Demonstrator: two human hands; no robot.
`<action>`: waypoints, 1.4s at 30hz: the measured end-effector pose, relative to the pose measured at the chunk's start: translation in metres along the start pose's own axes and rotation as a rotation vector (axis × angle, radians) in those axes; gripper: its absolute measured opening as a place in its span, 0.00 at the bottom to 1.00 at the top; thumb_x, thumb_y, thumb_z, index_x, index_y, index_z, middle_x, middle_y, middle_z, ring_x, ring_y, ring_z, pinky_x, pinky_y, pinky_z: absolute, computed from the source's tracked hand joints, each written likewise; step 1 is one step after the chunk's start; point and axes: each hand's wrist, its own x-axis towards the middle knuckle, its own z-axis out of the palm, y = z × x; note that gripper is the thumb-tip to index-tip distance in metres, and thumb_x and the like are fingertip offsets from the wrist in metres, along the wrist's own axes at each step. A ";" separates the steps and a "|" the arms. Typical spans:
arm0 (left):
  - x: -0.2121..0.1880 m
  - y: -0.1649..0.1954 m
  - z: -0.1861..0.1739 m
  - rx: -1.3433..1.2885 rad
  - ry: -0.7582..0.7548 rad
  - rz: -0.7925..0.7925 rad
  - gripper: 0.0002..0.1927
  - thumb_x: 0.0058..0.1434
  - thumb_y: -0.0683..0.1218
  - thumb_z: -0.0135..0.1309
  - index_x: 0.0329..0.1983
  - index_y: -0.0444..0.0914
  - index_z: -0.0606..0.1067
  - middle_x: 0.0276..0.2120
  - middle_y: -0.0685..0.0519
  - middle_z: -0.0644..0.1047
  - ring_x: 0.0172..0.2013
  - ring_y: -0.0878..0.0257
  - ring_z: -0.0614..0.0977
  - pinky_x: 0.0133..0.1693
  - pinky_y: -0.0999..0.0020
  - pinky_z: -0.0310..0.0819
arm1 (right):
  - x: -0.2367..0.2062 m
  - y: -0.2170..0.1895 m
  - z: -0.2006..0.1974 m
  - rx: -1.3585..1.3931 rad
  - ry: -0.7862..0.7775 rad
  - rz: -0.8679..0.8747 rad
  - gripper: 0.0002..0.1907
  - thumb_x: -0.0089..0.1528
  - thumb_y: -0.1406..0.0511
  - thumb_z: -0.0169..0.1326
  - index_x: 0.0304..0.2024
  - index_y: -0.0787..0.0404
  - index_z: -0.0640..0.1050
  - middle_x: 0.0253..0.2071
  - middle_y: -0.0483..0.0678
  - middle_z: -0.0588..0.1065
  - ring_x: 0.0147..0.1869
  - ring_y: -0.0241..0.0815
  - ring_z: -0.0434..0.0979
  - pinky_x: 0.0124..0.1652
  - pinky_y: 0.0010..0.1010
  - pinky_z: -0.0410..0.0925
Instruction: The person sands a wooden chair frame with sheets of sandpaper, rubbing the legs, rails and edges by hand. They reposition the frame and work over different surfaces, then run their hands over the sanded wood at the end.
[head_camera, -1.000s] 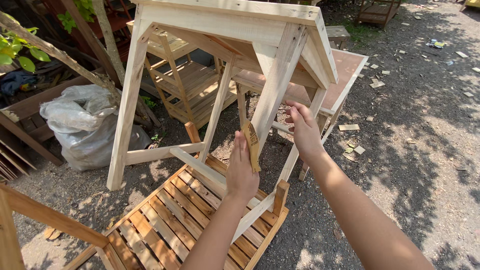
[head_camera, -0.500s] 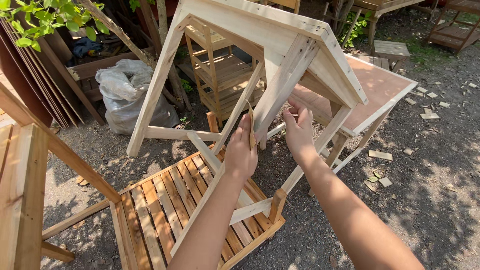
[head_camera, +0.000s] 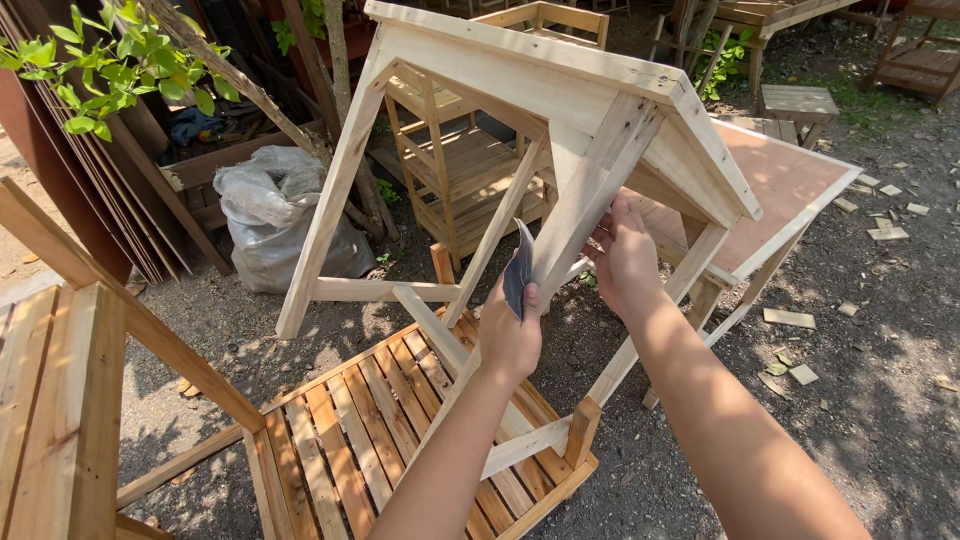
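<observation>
Table (head_camera: 560, 90): pale wood, tipped on its side above a slatted pallet (head_camera: 390, 420); one leg (head_camera: 590, 200) slants down between both hands.
Right hand (head_camera: 625, 262): fingers wrapped on the leg's right face, gripping it.
Left hand (head_camera: 510, 335): closed around sandpaper.
Sandpaper (head_camera: 518, 268): dark sheet, upright, against the leg's left edge, above the left hand.

A tilted, unfinished wooden table (head_camera: 560, 90) stands outdoors on dirt. The left hand (head_camera: 510, 335) holds a dark sheet of sandpaper (head_camera: 517, 268) beside one pale table leg (head_camera: 590, 190). The right hand (head_camera: 625, 258) grips that leg. A slatted wooden rack (head_camera: 370, 420) lies beneath.
</observation>
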 end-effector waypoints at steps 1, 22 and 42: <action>0.003 -0.002 0.000 -0.021 -0.038 -0.109 0.29 0.72 0.60 0.33 0.68 0.40 0.66 0.59 0.41 0.75 0.59 0.43 0.76 0.58 0.50 0.69 | 0.003 0.000 0.001 -0.001 -0.001 0.015 0.26 0.70 0.52 0.42 0.66 0.56 0.67 0.55 0.49 0.73 0.55 0.43 0.73 0.52 0.41 0.68; 0.062 -0.006 0.011 -0.213 -0.055 -0.327 0.39 0.66 0.70 0.36 0.67 0.40 0.70 0.57 0.43 0.78 0.59 0.49 0.76 0.57 0.57 0.67 | 0.040 0.001 0.034 -0.486 0.013 -0.431 0.36 0.68 0.55 0.55 0.67 0.69 0.55 0.62 0.60 0.65 0.66 0.48 0.66 0.64 0.38 0.60; 0.083 0.005 0.029 -0.389 -0.057 -0.372 0.32 0.73 0.62 0.36 0.66 0.35 0.71 0.55 0.44 0.78 0.57 0.54 0.77 0.57 0.61 0.69 | 0.043 0.013 0.046 -0.342 0.077 -0.409 0.36 0.66 0.57 0.55 0.67 0.67 0.56 0.60 0.58 0.65 0.63 0.46 0.67 0.62 0.37 0.63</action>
